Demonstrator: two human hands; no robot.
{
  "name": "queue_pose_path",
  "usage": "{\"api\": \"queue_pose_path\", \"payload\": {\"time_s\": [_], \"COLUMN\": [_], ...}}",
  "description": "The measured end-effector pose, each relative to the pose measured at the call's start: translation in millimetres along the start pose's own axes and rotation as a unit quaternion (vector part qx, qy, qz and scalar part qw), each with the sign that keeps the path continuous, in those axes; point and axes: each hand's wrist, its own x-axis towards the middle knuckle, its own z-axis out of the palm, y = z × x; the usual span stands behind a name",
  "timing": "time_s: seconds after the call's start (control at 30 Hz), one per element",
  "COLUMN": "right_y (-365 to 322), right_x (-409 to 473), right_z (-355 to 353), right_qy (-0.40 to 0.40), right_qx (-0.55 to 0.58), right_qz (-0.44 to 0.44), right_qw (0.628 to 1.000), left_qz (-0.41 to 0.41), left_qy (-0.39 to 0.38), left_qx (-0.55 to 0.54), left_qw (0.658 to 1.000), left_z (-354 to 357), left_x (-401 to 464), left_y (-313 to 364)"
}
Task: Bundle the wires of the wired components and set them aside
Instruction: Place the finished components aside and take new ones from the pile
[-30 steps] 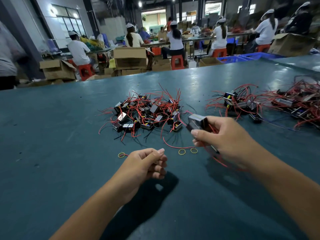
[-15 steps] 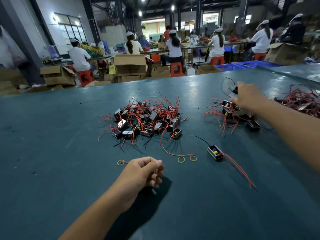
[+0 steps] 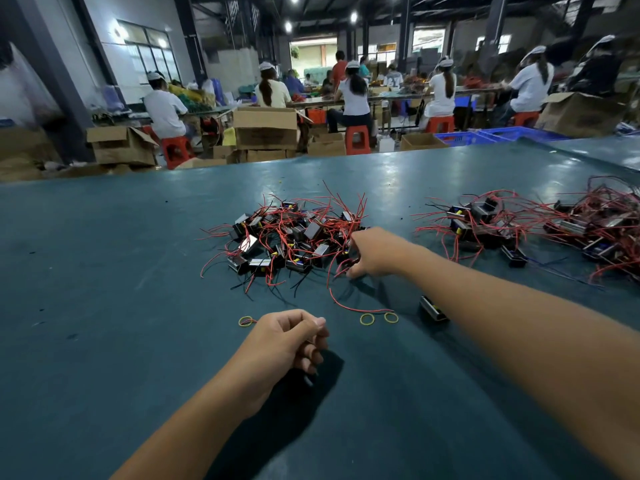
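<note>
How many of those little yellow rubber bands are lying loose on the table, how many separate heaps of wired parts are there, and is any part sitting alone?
Loose yellow rubber bands: 3 (one by the left hand, a pair under the right forearm)
Heaps of wired parts: 2 (middle, right)
Part lying alone: 1
Total: 6

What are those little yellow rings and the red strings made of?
The yellow rings look like rubber bands: thin, matte loops lying flat on the table. The red strings look like wires in smooth plastic coating; they hold springy curves. What is inside them cannot be seen.
</note>
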Motion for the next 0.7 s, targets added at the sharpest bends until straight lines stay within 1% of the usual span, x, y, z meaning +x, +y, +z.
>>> {"api": "queue_pose_path", "payload": {"time_s": [0.1, 0.17, 0.2, 0.23, 0.3, 0.33, 0.4, 0.43, 0.5, 0.57, 0.63, 0.7], "right_y": [-1, 0, 1, 1, -4, -9, -21, -28, -39, -46, -50, -51], "right_x": [-7, -19, -28, -40, -72, -90, -126, -141, -160, -168, -169, -169], "right_z": [-4, -17, -25, -32, -37, -35, -21, -11, 7, 21, 29, 35], "right_qy": [0.03, 0.068, 0.095, 0.126, 0.169, 0.17, 0.146, 0.135, 0.129, 0.152, 0.175, 0.179], "right_qx": [-0.039, -0.036, -0.005, 0.054, 0.205, 0.262, 0.319, 0.33, 0.345, 0.361, 0.376, 0.393], "right_qz": [0.0, -0.003, -0.01, -0.02, -0.06, -0.092, -0.153, -0.171, -0.184, -0.183, -0.172, -0.175], "right_qw": [0.999, 0.997, 0.995, 0.99, 0.962, 0.945, 0.924, 0.918, 0.911, 0.902, 0.893, 0.885], "left_qz": [-0.004, -0.003, -0.001, 0.002, 0.013, 0.02, 0.033, 0.037, 0.034, 0.034, 0.039, 0.036], "left_qy": [0.004, 0.006, 0.009, 0.014, 0.027, 0.034, 0.039, 0.027, -0.03, -0.083, -0.093, -0.089], "left_qx": [0.006, 0.009, 0.013, 0.016, 0.016, 0.011, -0.009, -0.026, -0.058, -0.069, -0.074, -0.092], "left_qw": [1.0, 1.0, 1.0, 1.0, 0.999, 0.999, 0.999, 0.999, 0.997, 0.994, 0.992, 0.991], "left_z": [-1, -2, -2, -2, -3, -3, -3, -3, -2, 0, 1, 1], "left_x": [0, 0, 0, 1, 1, 2, 1, 0, -3, -7, -7, -6], "left_y": [1, 1, 0, 0, 0, 2, 5, 7, 8, 8, 6, 4]}}
